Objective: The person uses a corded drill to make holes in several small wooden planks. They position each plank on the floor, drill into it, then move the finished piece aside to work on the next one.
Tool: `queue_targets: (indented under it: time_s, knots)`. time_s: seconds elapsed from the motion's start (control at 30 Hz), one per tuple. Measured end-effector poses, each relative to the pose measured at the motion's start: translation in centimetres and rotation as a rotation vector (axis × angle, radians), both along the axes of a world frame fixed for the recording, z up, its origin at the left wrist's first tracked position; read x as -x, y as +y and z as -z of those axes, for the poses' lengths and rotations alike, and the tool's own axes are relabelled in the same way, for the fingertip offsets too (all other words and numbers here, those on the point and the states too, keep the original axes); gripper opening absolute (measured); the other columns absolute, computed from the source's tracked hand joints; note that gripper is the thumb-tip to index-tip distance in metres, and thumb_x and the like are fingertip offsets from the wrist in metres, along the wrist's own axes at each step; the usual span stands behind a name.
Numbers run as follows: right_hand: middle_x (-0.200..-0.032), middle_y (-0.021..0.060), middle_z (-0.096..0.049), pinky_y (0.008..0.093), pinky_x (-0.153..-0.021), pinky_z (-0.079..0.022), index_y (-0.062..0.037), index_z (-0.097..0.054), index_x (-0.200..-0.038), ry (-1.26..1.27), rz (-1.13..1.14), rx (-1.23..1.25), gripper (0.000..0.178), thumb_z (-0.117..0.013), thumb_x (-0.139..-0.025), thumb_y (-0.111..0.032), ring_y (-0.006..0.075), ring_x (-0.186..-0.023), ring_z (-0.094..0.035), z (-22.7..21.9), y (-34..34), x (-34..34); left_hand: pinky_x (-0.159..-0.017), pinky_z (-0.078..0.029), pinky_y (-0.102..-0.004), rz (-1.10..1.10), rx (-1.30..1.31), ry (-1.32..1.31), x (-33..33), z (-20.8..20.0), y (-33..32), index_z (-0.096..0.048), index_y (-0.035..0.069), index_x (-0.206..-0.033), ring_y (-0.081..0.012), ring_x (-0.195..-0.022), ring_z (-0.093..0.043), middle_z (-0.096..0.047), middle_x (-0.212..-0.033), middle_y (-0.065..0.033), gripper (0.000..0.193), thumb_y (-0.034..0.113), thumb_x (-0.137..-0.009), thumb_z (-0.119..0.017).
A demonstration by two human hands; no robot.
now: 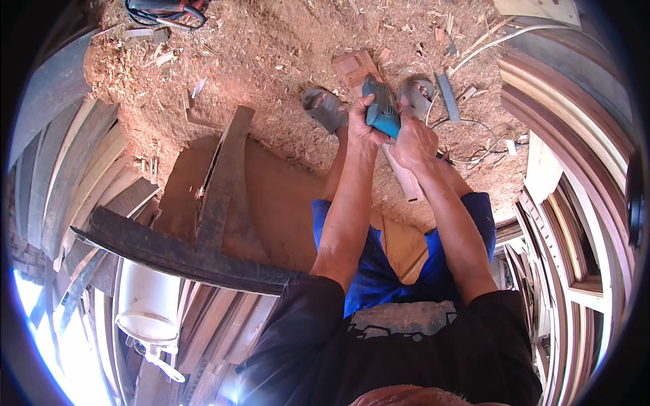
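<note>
A teal corded power tool (384,116) with a dark vented end is gripped between both hands; its exact kind cannot be made out. My left hand (364,127) wraps its left side. My right hand (414,142) closes around its near right end, where a dark cord emerges. Beneath the tool lies a reddish-brown wooden piece (355,66), with a rectangular recess at its far end and its near end beyond my wrists. The contact between tool and wood is hidden by the tool and my hands. My sandalled feet stand on either side of the wood.
Sawdust and wood scraps cover the ground (264,74). A flat grey bar (447,99) lies right of my feet, near a loose cable (497,139). Dark timber (227,183) stands left. Wooden frames (575,101) line the right; a red tool (162,5) sits far left.
</note>
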State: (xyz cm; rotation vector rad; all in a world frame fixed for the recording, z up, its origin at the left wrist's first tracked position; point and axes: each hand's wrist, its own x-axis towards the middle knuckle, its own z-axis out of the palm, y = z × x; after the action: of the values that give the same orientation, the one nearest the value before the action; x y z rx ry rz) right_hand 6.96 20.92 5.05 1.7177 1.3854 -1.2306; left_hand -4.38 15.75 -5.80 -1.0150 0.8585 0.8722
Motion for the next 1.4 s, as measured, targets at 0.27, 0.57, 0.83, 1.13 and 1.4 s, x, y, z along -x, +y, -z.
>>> queue_targets:
  time_s: [0.27, 0.57, 0.83, 1.13, 1.4]
  knots:
    - [-0.104, 0.0227, -0.072, 0.049, -0.083, -0.06, 0.0014, -0.061, -0.123, -0.005, -0.004, 0.055, 0.056, -0.082, -0.075, -0.017, 0.0386, -0.095, -0.074, 0.0, 0.6, -0.1, -0.09, -0.056, -0.0577, 0.015, 0.011, 0.0, -0.2, 0.0, 0.0, -0.061, -0.005, -0.121, -0.0448, -0.095, -0.069, -0.071, -0.105, -0.0256, 0.057, 0.03, -0.077, -0.073]
    - [-0.105, 0.0231, -0.072, 0.0504, -0.083, -0.059, 0.0013, -0.057, -0.128, 0.025, 0.02, -0.069, 0.059, -0.081, -0.078, -0.017, 0.0399, -0.097, -0.073, 2.7, -1.2, -1.0, -0.095, -0.054, -0.0589, -0.005, -0.004, 0.038, -0.5, 0.8, -0.2, -0.058, 0.002, -0.126, -0.0412, -0.1, -0.066, -0.067, -0.112, -0.0198, 0.051, 0.025, -0.082, -0.069]
    - [-0.107, 0.0234, -0.071, 0.0511, -0.084, -0.058, 0.0021, -0.057, -0.128, 0.043, 0.004, 0.046, 0.061, -0.083, -0.077, -0.019, 0.0398, -0.099, -0.072, 1.0, -0.4, -1.1, -0.096, -0.053, -0.0586, -0.015, -0.006, 0.097, -1.1, -1.6, 0.6, -0.05, 0.003, -0.134, -0.0415, -0.105, -0.063, -0.062, -0.12, -0.02, 0.061, 0.025, -0.082, -0.072]
    - [-0.106, 0.0248, -0.071, 0.0505, -0.082, -0.059, 0.0019, -0.06, -0.121, 0.032, -0.016, 0.075, 0.053, -0.081, -0.076, -0.015, 0.0402, -0.096, -0.073, -0.7, -0.1, -0.5, -0.097, -0.054, -0.0596, -0.067, -0.008, -0.006, -0.2, -1.9, -0.5, -0.056, -0.001, -0.129, -0.0443, -0.105, -0.065, -0.067, -0.116, -0.025, 0.057, 0.027, -0.081, -0.073]
    - [-0.106, 0.0228, -0.073, 0.0504, -0.084, -0.057, -0.0012, -0.054, -0.136, 0.031, 0.063, 0.017, 0.067, -0.079, -0.076, -0.015, 0.0416, -0.098, -0.071, 2.8, -0.6, -0.5, -0.099, -0.052, -0.0608, -0.01, 0.013, 0.077, -0.7, 1.6, 0.3, -0.06, 0.004, -0.126, -0.0424, -0.101, -0.066, -0.068, -0.111, -0.0213, 0.049, 0.024, -0.083, -0.071]
